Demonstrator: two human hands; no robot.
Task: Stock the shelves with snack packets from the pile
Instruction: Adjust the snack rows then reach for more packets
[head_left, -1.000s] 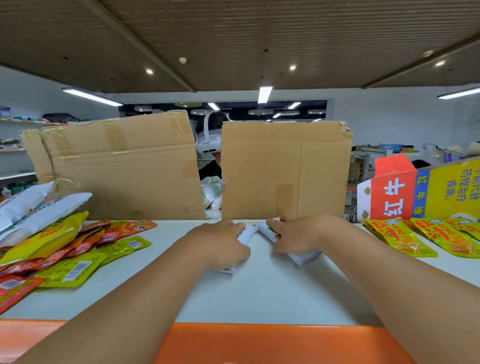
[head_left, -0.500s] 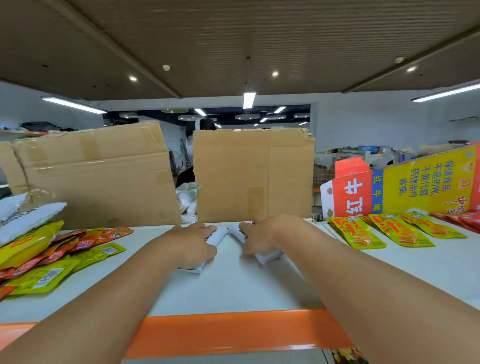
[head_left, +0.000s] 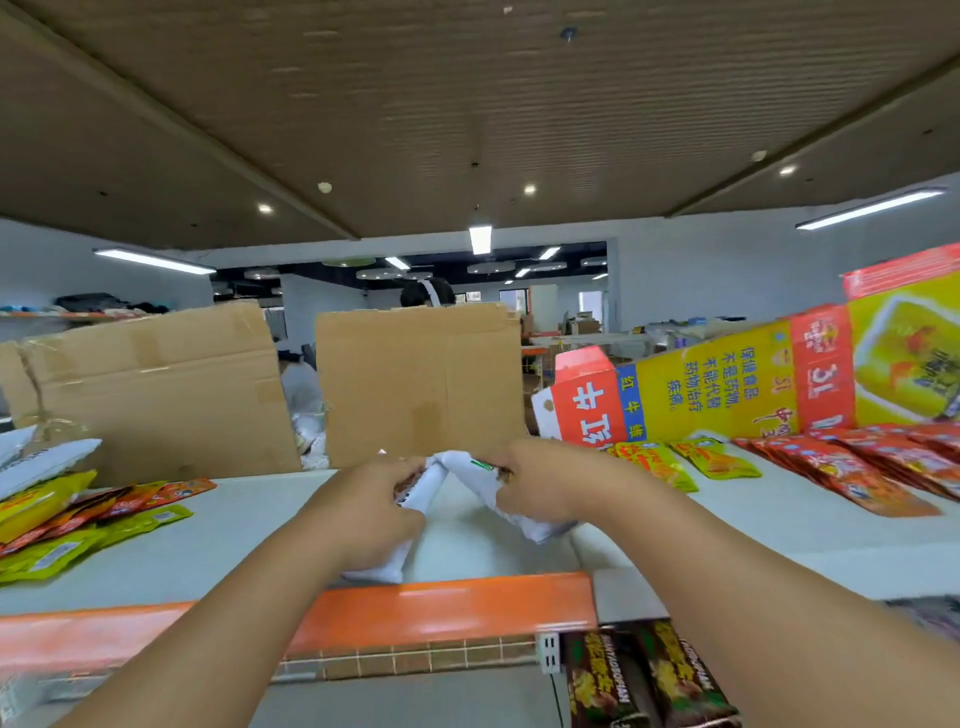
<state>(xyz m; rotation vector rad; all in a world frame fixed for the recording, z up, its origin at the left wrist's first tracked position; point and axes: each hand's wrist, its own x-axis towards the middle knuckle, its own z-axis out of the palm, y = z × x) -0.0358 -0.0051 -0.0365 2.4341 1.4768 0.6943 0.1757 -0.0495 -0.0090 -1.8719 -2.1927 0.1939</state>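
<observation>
Head view, looking across a white shelf (head_left: 249, 535) with an orange front edge (head_left: 447, 605). At the middle, gripping one white packet (head_left: 431, 480) with the left hand (head_left: 363, 514), fingers curled round its upper part, lower end down close to the orange edge. Just beside it, gripping a second white packet (head_left: 537, 527) with the right hand (head_left: 543, 483), thumb and fingers closed over the top end, a bit of green print showing there. Both tilted toward each other like a tent, top ends close together between the hands; touching or not, cannot tell. Lifted clear of the shelf or resting on it, cannot tell either. At the left end of the shelf, a pile of yellow, red and green packets (head_left: 78, 519), lying flat and overlapping, with white bags (head_left: 47, 460) at its back. Behind the hands, standing upright, one brown cardboard sheet (head_left: 156, 395) and another cardboard sheet (head_left: 421, 379), a narrow gap between them. To the right, a red-and-yellow carton (head_left: 701, 384) lying tilted, printed with characters. In front of it, flat on the shelf, yellow packets (head_left: 711, 460) and then a row of red packets (head_left: 872, 473). Below the orange edge, at the lower right, dark brown packets (head_left: 649, 680) on a lower level. Beyond the cardboard, the top of a person's head (head_left: 426, 293).
</observation>
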